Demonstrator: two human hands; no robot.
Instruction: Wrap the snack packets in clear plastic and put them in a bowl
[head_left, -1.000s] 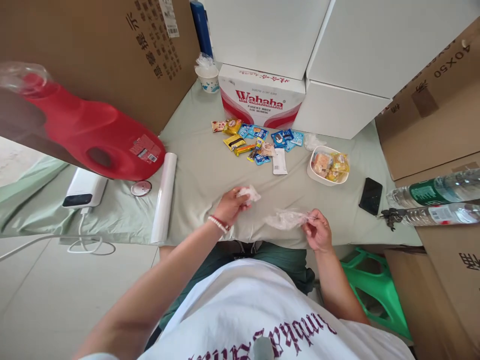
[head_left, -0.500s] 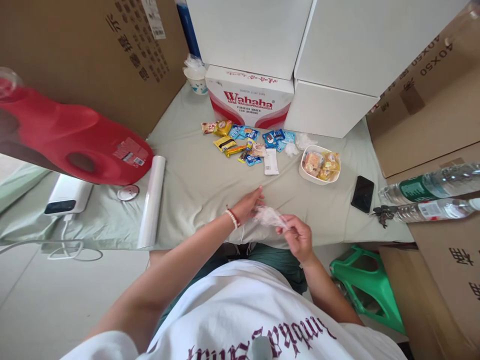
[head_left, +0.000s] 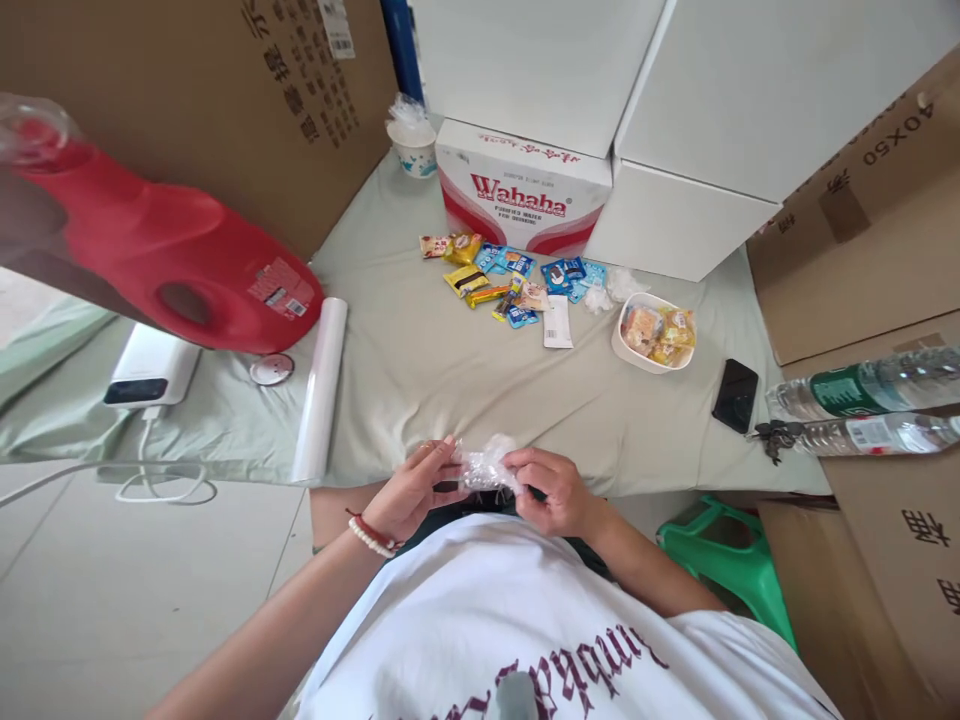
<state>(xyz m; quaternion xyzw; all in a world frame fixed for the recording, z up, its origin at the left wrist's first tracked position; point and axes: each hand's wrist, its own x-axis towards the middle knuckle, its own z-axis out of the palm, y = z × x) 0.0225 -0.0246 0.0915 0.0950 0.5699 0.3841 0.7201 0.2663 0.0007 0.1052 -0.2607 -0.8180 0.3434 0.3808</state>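
Note:
A piece of crinkled clear plastic film [head_left: 486, 468] stretches between my two hands at the front edge of the table. My left hand [head_left: 420, 482], with beaded bracelets at the wrist, pinches its left end. On the other side, the fingers of my right hand [head_left: 553, 490] are closed on the film's right end. Farther back on the cloth stands a white bowl [head_left: 628, 352] with wrapped snacks [head_left: 667, 333] in it. Two crumpled clear plastic bundles [head_left: 609, 290] lie just behind the bowl. Several small snack packets [head_left: 510, 285] are spread left of it, beside a white packet [head_left: 557, 322].
A plastic roll [head_left: 321, 390], a power bank [head_left: 154, 368] and a big red bottle [head_left: 202, 265] are on the left. On the right are a phone [head_left: 736, 394], keys [head_left: 776, 436] and two water bottles [head_left: 862, 390]. A Wahaha box [head_left: 525, 195] and paper cup [head_left: 414, 152] stand behind.
Both hands have come closer to my body and to the left with the plastic film. My left hand has drawn back from the tabletop, and the film is now spread wider.

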